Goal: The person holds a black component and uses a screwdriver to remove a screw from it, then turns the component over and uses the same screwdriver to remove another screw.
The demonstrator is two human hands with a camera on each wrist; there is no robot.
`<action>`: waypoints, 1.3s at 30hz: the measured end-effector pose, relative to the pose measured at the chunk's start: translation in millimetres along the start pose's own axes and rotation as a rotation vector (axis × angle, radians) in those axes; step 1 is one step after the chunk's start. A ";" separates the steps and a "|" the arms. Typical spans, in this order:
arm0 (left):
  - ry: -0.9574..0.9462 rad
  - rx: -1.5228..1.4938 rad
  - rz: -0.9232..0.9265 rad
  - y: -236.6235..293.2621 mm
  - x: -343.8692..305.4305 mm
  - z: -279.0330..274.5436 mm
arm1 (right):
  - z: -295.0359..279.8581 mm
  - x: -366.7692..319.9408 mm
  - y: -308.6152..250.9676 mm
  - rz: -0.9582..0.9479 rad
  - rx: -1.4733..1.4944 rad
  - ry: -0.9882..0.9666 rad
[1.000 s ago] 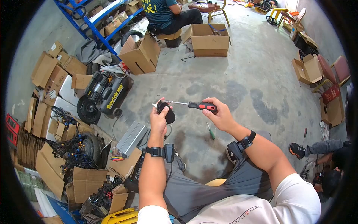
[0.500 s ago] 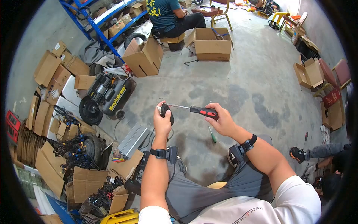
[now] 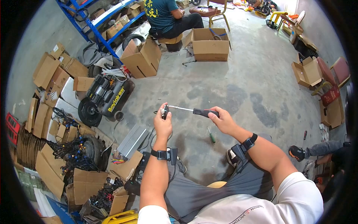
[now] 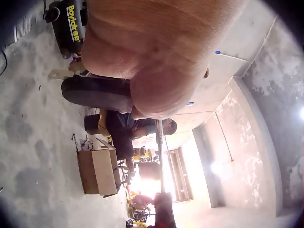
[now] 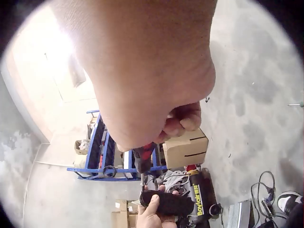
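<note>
Black plastic is what the left hand [image 3: 163, 126] pinches: a small oval part [image 3: 165, 111], held up over the concrete floor [image 3: 238, 82] ahead of the knees. The right hand [image 3: 225, 121] is wrapped round the handle of a screwdriver [image 3: 194, 110], and the shaft runs left until its tip meets the top of the part.

A second ago the part showed us its broad face. Now it is turned edge-on and looks narrow. The red inlay on the handle, plain before, has rolled almost out of the head view. We judge from this that the screwdriver is being turned with its tip seated in the part, so the work on that fastening is under way and not finished. We cannot tell whether the screw is going in or coming out.

The left wrist view gives us what the head view hides: the long side of the part under the palm, a pale tab [image 4: 59, 73] beside its end, and the shaft coming straight in to meet it. The right wrist view shows the fingers curled tight about the red-and-black handle. Beyond the handle, the fingertips [image 5: 151, 209] of the other hand cup the part from below.

Only the head view shows the surroundings. A compressor [image 3: 108, 98] stands to the far left, and a green screwdriver [image 3: 211, 135] lies on the floor just near of the hands. Open cardboard boxes [image 3: 210, 43] stand farther off.
</note>
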State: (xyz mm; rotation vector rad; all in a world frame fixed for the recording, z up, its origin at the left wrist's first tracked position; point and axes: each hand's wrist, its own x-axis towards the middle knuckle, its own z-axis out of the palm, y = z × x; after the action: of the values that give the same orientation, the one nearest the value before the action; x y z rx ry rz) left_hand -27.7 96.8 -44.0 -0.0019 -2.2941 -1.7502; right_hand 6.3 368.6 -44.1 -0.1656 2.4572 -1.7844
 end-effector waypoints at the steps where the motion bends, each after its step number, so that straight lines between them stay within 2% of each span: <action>1: -0.012 0.008 -0.037 2.6 -1.0 0.3 | -0.1 1.0 3.4 0.012 0.009 -0.002; 5: -0.024 -0.008 -0.036 -10.8 2.4 4.6 | -2.6 1.9 2.9 0.100 0.123 -0.020; 7: 0.016 -0.011 0.037 -11.4 4.3 7.1 | -3.1 -4.7 -14.6 -0.028 0.279 -0.031; 11: 0.010 0.081 -0.070 -8.6 7.2 3.3 | -4.2 7.5 -0.6 -0.072 0.209 -0.099; 13: 0.069 -0.041 0.031 -17.0 9.1 7.7 | -4.0 8.9 -5.2 -0.059 0.074 -0.040; 14: 0.061 -0.037 0.031 -20.1 10.1 7.8 | -3.5 5.1 -6.0 -0.053 0.073 -0.096; 16: 0.066 0.037 0.032 -13.6 2.8 4.5 | -4.6 7.0 -10.1 0.048 0.236 -0.095; 17: 0.068 0.099 0.039 -5.6 3.4 4.5 | -1.2 12.3 -12.6 0.024 0.235 -0.141; 19: 0.076 0.053 -0.008 -6.6 6.0 6.8 | 0.0 8.7 -11.4 0.104 0.358 -0.070; 20: 0.105 0.054 0.003 -5.1 9.0 6.7 | 0.3 12.0 -9.8 0.082 0.352 -0.091; 23: 0.062 0.128 -0.133 3.8 3.1 3.1 | 1.8 12.8 -9.5 0.188 0.359 -0.091; 27: 0.064 0.158 -0.118 2.1 -0.1 -0.1 | 4.0 11.2 -10.7 0.230 0.419 -0.090; 31: 0.082 0.126 -0.029 -6.9 -3.4 5.6 | -4.7 10.0 -13.3 0.252 0.436 -0.069; 34: 0.011 0.166 -0.097 -6.7 -5.2 4.8 | -5.0 10.9 -8.6 0.305 0.440 -0.039; 36: 0.059 0.091 -0.001 -10.0 -1.2 5.8 | -5.0 11.4 -4.1 0.162 0.445 -0.077; 39: 0.006 0.005 0.005 -14.8 3.6 3.7 | -5.7 5.9 -11.7 0.115 0.464 -0.054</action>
State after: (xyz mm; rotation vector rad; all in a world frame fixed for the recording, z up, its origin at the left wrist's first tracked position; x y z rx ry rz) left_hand -34.2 95.7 -58.2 -0.0009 -2.2927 -1.7395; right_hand 0.0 369.5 -31.3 -0.0329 1.9064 -2.1966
